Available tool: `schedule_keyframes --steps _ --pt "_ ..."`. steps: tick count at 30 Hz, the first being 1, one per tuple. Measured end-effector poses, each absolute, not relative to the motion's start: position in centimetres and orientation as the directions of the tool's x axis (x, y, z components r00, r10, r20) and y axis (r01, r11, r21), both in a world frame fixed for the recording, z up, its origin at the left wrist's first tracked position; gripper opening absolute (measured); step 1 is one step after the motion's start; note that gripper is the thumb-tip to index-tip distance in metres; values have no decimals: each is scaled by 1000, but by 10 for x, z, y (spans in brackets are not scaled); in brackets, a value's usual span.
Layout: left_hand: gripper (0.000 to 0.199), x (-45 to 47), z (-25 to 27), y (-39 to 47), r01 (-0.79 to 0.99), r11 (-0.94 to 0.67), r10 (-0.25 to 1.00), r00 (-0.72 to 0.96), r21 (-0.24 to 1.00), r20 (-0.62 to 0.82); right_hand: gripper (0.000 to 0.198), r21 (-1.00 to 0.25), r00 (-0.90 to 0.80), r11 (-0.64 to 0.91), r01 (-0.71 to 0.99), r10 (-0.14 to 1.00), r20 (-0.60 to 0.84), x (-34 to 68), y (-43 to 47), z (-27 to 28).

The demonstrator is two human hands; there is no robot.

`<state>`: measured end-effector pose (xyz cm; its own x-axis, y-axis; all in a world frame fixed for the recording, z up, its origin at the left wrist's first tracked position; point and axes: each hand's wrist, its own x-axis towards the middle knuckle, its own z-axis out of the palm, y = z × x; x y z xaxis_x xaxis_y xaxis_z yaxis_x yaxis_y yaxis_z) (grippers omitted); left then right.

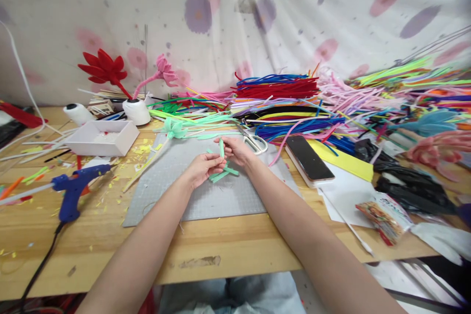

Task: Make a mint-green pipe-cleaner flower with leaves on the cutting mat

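- Closest to the camera are two bare forearms [316, 233], which reach forward over the wooden table [235, 240] to the grey mat [209, 206].
- With thumb and fingertips brought together, the left hand [204, 169] is pinching the lower part of a green strip [222, 147].
- On the other side, the right hand [235, 150] has its fingers bent at the upper part of this same strip; they seem to touch it, but I cannot tell if they are clamped on it.
- The strip stands nearly upright between both hands, above the mat.
- Just under the hands are more green pieces [220, 175], lying crosswise; I cannot tell if they are joined to the held strip.
- Near the right hand, at the far edge of the mat, lie scissors [257, 143] with white handles.
- Farther to the right is a dark phone [310, 158].
- To the left of the mat are a blue glue gun [75, 191] and a white box [105, 144].
- Behind the mat, coloured sticks [275, 89] are piled in bundles.
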<state>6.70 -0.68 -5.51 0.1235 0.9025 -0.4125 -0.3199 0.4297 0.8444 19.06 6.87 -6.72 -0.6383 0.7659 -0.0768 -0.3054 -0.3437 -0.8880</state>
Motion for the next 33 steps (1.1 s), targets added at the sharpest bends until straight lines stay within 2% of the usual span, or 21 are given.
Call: schedule_keyframes --steps 6,12,14,18,21,23,25,28,30,33 --pt "7 65 -57 -6 -320 426 905 135 846 -404 21 -889 -578 -335 -313 810 -102 189 68 -66" --pt "4 69 -58 -6 -323 431 902 155 842 -402 18 -915 -447 -239 -325 891 -74 179 63 -70" --pt "3 70 -59 -8 -322 408 913 169 854 -372 18 -920 -393 -225 -322 916 -87 177 62 -71" --pt "15 61 -59 -8 -277 294 954 141 915 -265 22 -919 -374 -200 -340 925 -64 177 64 -72" --pt "20 46 -62 -3 -109 212 976 -23 971 -216 25 -943 -346 -123 -308 938 -9 179 67 -75" --pt "20 36 -66 0 93 169 973 -174 981 -151 24 -977 -327 -54 -204 945 16 179 67 -78" --pt "21 28 -70 3 334 114 963 -268 936 -22 19 -996 -313 57 -67 947 75 179 66 -80" --pt "24 22 -74 3 628 62 947 -283 775 154 22 -967 -266 221 129 947 181 180 65 -82" --pt "34 23 -75 1 740 29 933 -261 672 248 29 -945 -219 251 208 954 205 182 66 -83" --pt "40 29 -77 -1 821 -153 926 -75 550 370 32 -931 -137 264 253 962 235 187 70 -86"
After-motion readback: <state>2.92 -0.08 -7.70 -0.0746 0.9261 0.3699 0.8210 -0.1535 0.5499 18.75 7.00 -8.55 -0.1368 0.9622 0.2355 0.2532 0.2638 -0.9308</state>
